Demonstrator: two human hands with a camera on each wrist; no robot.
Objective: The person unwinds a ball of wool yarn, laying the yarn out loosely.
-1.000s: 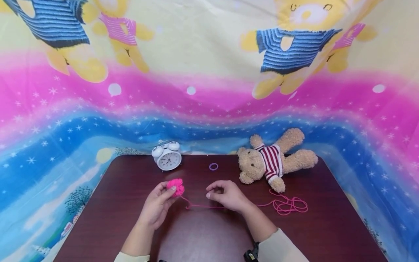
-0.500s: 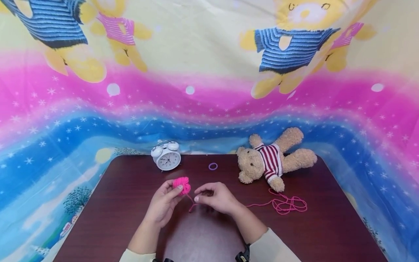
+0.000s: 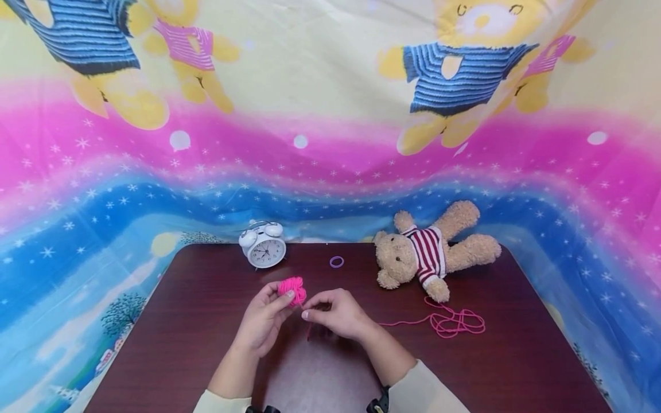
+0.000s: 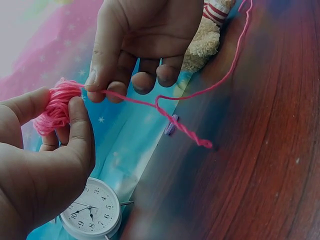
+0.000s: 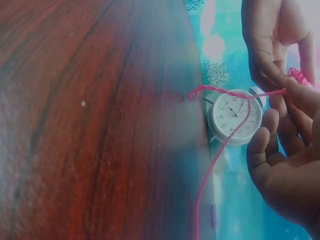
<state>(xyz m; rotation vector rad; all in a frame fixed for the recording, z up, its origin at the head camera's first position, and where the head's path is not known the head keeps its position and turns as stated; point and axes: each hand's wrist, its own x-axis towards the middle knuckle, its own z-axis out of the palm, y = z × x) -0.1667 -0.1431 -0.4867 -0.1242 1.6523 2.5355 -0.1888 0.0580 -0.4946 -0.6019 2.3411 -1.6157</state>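
Observation:
A small wound bundle of pink yarn [image 3: 292, 290] is pinched between the thumb and fingers of my left hand [image 3: 265, 318], above the table's middle. Close to its right side, my right hand [image 3: 338, 314] pinches the strand that leaves the bundle, thumb against index finger. In the left wrist view the strand [image 4: 130, 100] runs taut from the bundle through those fingertips. Past them a short twisted piece [image 4: 189, 132] hangs loose, and the rest of the yarn curves away. Loose loops of the yarn [image 3: 457, 323] lie on the table at the right.
A white alarm clock [image 3: 265, 251] stands at the back left of the dark wooden table [image 3: 196, 298]. Near the back edge lies a purple ring [image 3: 337, 262]. A teddy bear [image 3: 428, 252] in a striped shirt lies at the back right. Printed cloth [image 3: 330, 172] hangs behind.
My left hand has moved slightly right with the yarn bundle. My right hand has come left to it and now pinches the strand near the bundle.

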